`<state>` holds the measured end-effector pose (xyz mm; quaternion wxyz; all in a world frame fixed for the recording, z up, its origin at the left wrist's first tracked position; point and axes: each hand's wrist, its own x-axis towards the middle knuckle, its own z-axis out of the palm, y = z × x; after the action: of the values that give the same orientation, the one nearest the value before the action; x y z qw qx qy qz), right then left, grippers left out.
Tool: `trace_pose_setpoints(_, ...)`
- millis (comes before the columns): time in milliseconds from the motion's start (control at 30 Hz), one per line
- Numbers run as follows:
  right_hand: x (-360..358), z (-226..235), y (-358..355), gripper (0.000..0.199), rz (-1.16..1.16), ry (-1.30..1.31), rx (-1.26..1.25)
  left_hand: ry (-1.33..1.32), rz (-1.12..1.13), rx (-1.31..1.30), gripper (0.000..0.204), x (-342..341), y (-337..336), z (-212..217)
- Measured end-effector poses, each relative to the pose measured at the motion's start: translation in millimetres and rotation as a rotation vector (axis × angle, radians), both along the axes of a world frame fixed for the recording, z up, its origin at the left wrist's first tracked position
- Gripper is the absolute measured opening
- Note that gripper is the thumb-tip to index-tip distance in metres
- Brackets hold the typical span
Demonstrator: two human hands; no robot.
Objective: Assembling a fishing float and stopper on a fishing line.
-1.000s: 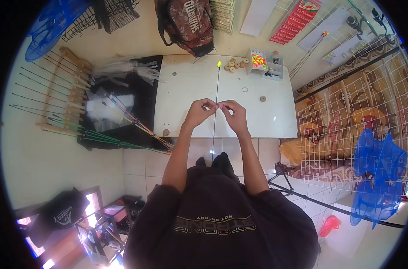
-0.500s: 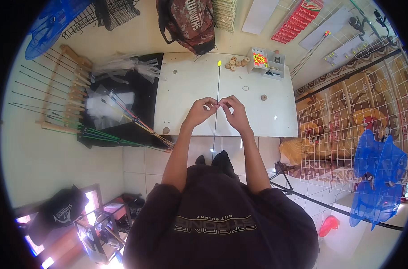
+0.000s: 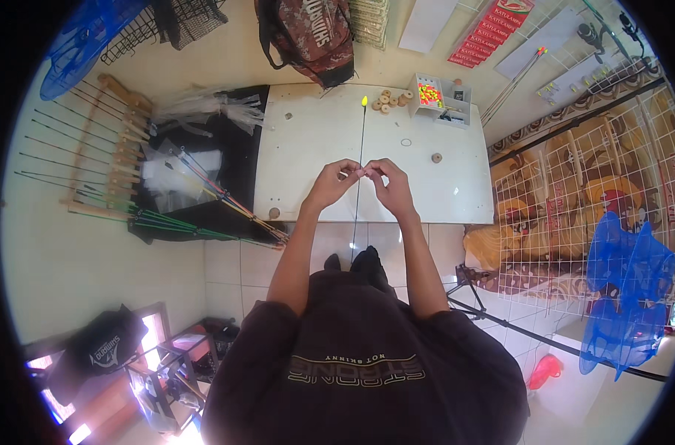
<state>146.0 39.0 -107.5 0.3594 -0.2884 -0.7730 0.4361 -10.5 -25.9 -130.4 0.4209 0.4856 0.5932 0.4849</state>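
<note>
Since half a second ago almost nothing has shifted: both my hands hold the same spot at the middle of the frame, over the near edge of the white desk [image 3: 308,148], which reads to me as fine, fiddly work going on at one point rather than any reaching or carrying.

At the far left of the frame a rack of slim fishing rods [image 3: 93,159] lies on the floor, with clear plastic bags [image 3: 178,170] on a black mat beside it. Right of those comes my left hand [image 3: 330,184], its fingers pinched together on something too small to make out. Between the two hands runs the thin dark rod [image 3: 360,159], reaching from my fingertips up the frame to its yellow tip [image 3: 364,100]. My right hand [image 3: 392,187] meets the left, fingers likewise closed at the rod. Farther right, near the top of the desk, sit small cork rings [image 3: 393,100] and a white tackle box [image 3: 441,100].
</note>
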Motion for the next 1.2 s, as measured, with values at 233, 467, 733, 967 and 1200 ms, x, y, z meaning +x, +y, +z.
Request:
trace_pose_setpoints(233, -1.6, -6.8, -2.5, 0.009, -0.070, 0.089, -0.051, 0.025, 0.019, 0.012, 0.024, 1.8, 1.2, 2.3)
trace_pose_setpoints(467, -5.6, -22.6, -12.5, 0.021, -0.140, 0.363, -0.385, 0.003, 0.074, 0.043, 0.021, 5.3, 3.0, -2.2)
trace_pose_setpoints(733, -6.2, -38.3, -14.5, 0.022, -0.200, 0.407, -0.415, -0.101, 0.125, 0.086, 0.019, 10.6, 6.8, -8.9)
trace_pose_setpoints(967, -2.9, -38.8, -17.8, 0.023, -0.179, 0.363, -0.568, -0.143, 0.140, 0.052, 0.018, 11.8, 5.8, -4.5)
trace_pose_setpoints(1200, -7.7, -32.5, -21.6, 0.014, -0.258, 0.363, -0.493, -0.166, 0.123, 0.064, 0.019, 14.5, 4.8, -4.4)
